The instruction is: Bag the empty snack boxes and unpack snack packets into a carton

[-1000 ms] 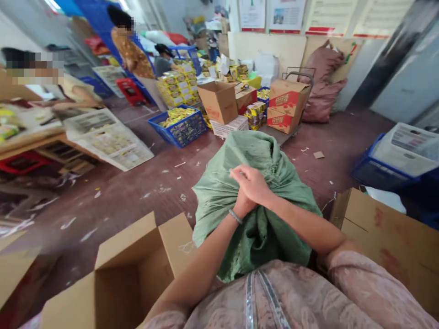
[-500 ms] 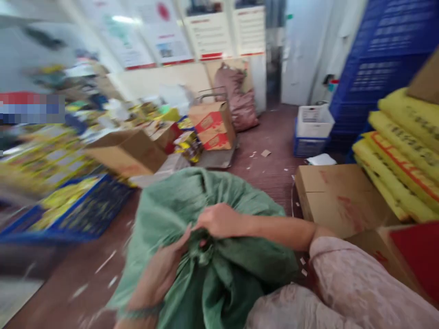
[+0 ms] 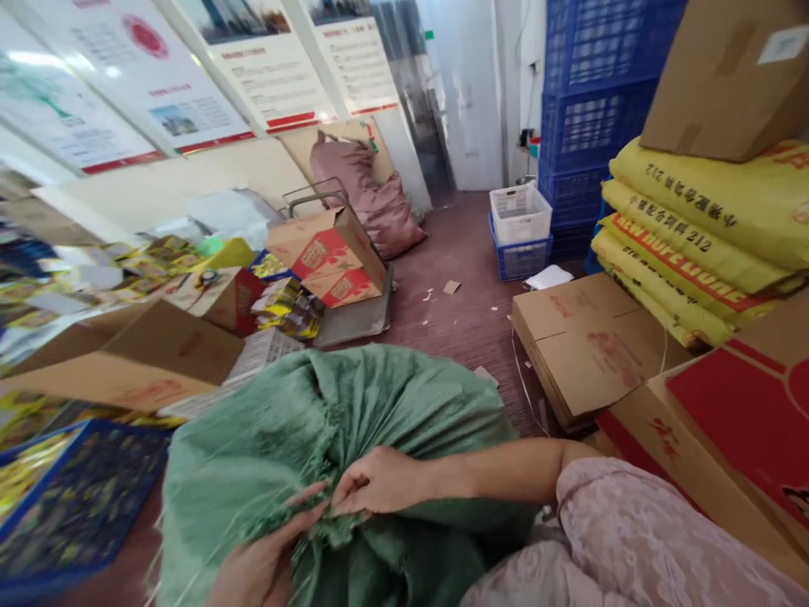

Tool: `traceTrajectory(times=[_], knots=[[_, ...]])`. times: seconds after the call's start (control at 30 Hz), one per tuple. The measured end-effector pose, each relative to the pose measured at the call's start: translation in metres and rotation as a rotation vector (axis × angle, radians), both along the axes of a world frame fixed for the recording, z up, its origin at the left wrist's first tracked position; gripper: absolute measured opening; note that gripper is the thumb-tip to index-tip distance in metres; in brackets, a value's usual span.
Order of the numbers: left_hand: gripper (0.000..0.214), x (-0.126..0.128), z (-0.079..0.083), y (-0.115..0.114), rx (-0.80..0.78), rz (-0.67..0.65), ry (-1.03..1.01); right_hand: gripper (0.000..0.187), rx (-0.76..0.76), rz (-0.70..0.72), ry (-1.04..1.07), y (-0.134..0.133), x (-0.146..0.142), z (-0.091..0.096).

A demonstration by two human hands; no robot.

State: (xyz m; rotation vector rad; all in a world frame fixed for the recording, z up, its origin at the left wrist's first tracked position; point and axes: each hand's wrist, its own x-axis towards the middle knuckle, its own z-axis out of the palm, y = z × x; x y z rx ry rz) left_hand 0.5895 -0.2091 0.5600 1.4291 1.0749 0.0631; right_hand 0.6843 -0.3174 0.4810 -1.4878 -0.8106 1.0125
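A big, bulging green woven sack (image 3: 417, 396) stands right in front of me, its frayed mouth bunched together at the middle. My right hand (image 3: 383, 480) is closed, thumb and fingers pinching the gathered cloth. From the lower left, my left hand (image 3: 269, 552) grips the same ragged edge, its fingers reaching toward the right fingertips. Part of the left palm lies behind the green folds. Loose threads hang down the sack's left side.
To the right lie flattened cartons (image 3: 587, 337), stacked yellow bags (image 3: 695, 244) and blue crates (image 3: 575, 126). At left are an open carton (image 3: 170, 346) and a blue crate of packets (image 3: 94, 497). A trolley (image 3: 360, 320) carries a box; a pinkish sack (image 3: 372, 194) leans behind.
My view has swung to the right. Both hands have shifted lower over the sack, and the opening between them has been drawn closed into a frayed bunch.
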Motion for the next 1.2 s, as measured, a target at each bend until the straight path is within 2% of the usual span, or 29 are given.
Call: traceTrajectory(times=[0.1, 0.17, 0.23, 0.3, 0.37, 0.47, 0.67, 0.77, 0.9, 0.97, 1.07, 1.2], knots=[[0.044, -0.009, -0.009, -0.003, 0.041, 0.022, -0.170, 0.003, 0.099, -0.029, -0.590, -0.005, 0.003, 0.010], [0.040, -0.012, -0.017, -0.002, 0.150, 0.041, -0.320, 0.023, 0.210, -0.062, -0.793, -0.001, 0.014, 0.013], [0.041, -0.014, -0.025, 0.002, 0.297, 0.023, -0.405, 0.051, 0.278, 0.009, -0.789, 0.011, 0.030, 0.009], [0.043, -0.016, -0.029, 0.008, 0.403, -0.063, -0.421, 0.062, 0.306, 0.132, -0.701, 0.025, 0.044, 0.002], [0.041, -0.019, -0.027, 0.013, 0.469, -0.186, -0.393, 0.058, 0.328, 0.222, -0.636, 0.034, 0.054, -0.006], [0.038, -0.021, -0.019, 0.019, 0.541, -0.345, -0.324, 0.046, 0.364, 0.257, -0.625, 0.039, 0.058, -0.013], [0.031, -0.018, -0.010, 0.024, 0.696, -0.448, -0.236, 0.036, 0.368, 0.235, -0.570, 0.038, 0.055, -0.011], [0.031, -0.018, -0.013, 0.023, 0.657, -0.450, -0.232, 0.030, 0.333, 0.274, -0.554, 0.035, 0.060, -0.010], [0.033, -0.018, -0.022, 0.023, 0.429, -0.309, -0.258, 0.032, 0.333, 0.388, -0.534, 0.033, 0.069, -0.012], [0.032, -0.017, -0.025, 0.023, 0.406, -0.262, -0.262, 0.032, 0.332, 0.399, -0.561, 0.033, 0.070, -0.012], [0.022, -0.017, -0.025, 0.019, 0.620, -0.322, -0.226, 0.034, 0.323, 0.381, -0.607, 0.034, 0.068, -0.008], [0.025, -0.019, -0.028, 0.009, 1.134, -0.442, -0.091, 0.033, 0.278, 0.383, -0.570, 0.036, 0.066, -0.002]])
